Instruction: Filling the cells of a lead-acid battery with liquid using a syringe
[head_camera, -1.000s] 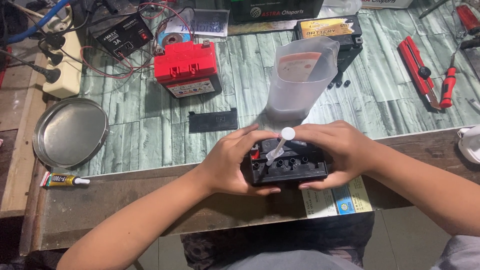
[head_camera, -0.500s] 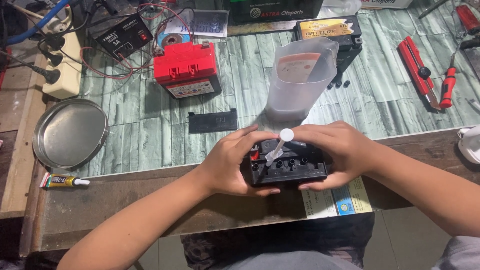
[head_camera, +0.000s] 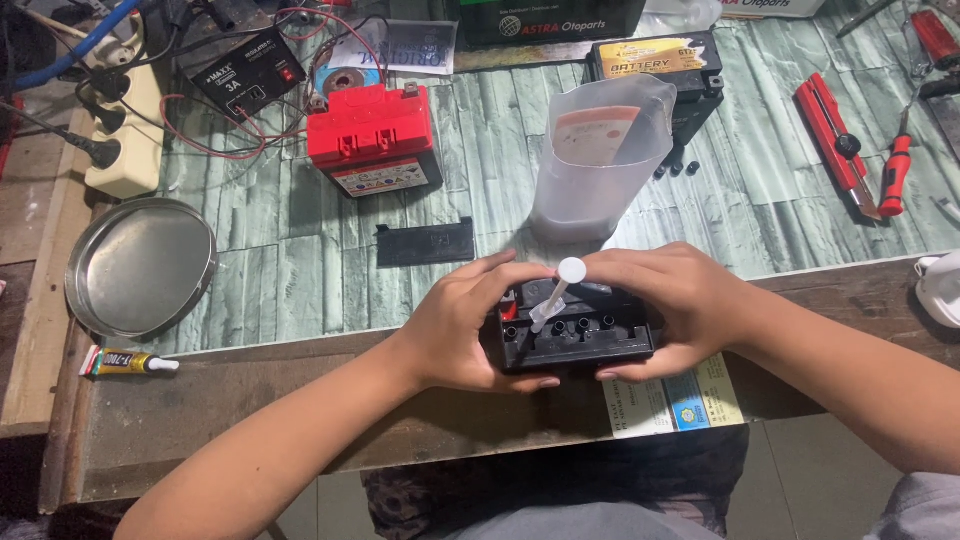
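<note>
Far out to the left of the hands, a round shallow metal tray (head_camera: 140, 265) lies on the green-patterned desk (head_camera: 480, 150), and a small yellow-and-black tube of glue (head_camera: 128, 363) lies just in front of it on the bare wooden edge. Beyond the left hand stands a red-topped rectangular battery (head_camera: 372, 150) with thin wires running off to a small black charger box (head_camera: 248, 75), and nearer to that hand lies a flat black plastic strip (head_camera: 424, 242).

The left hand (head_camera: 462, 325) wraps the left end of a small black box-shaped battery with open filler holes (head_camera: 575, 340), fingers curled over its top and thumb along the near side. A white plastic syringe (head_camera: 556, 295) stands tilted in one of the holes, its round plunger top between the two hands. The right hand (head_camera: 672, 300) clasps the battery's right end in the same way. The battery sits at the desk's near wooden edge.

Just beyond the hands stands a translucent plastic measuring jug (head_camera: 605, 160), with a black battery bearing a yellow label (head_camera: 655, 65) behind it. Far to the right lie a red utility knife (head_camera: 835, 140) and a red-handled screwdriver (head_camera: 895, 175).
</note>
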